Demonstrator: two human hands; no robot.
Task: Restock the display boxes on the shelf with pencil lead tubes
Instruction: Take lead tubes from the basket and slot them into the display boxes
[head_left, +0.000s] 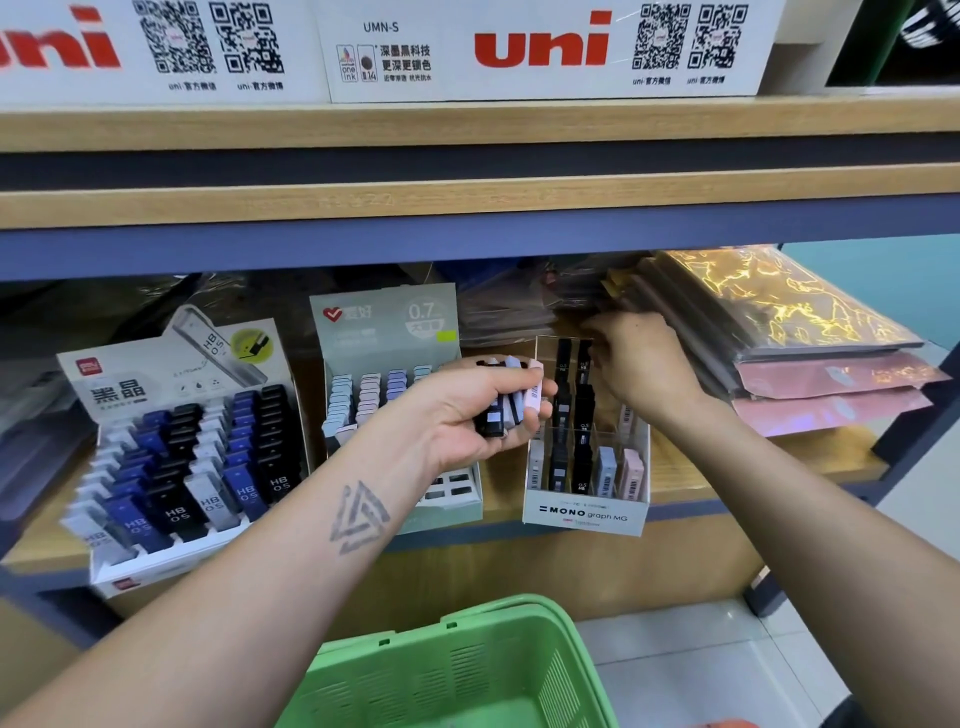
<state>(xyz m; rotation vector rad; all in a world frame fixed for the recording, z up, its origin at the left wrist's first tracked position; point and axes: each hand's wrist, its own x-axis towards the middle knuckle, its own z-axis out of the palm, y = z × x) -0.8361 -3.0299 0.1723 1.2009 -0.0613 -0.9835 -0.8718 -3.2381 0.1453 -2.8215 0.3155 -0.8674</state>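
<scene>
At the left end of the shelf stood a white tiered display box, tilted back, filled with rows of blue, black and pale tubes marked HB 0.5. Just to its right sat a pale green display box with a 0.7 header card, holding pastel tubes in its upper rows and showing bare slots at its front edge.

The left hand was held palm-up in front of that green box, its fingers curled round a bundle of pencil lead tubes in black, grey-blue and pink, their ends sticking out past the fingers.

Next along, near the shelf's front edge, stood the clear MONO graph box, with black tubes upright in its back and front compartments and grey and pink ones at its front right. The right hand reached over the back of this box, knuckles up, its fingers bent down toward the rear compartments; whether they pinched a tube could not be made out.

At the right end of the shelf lay a stack of glossy gold and pink packets. Below the shelf, a green plastic basket sat between the forearms.
</scene>
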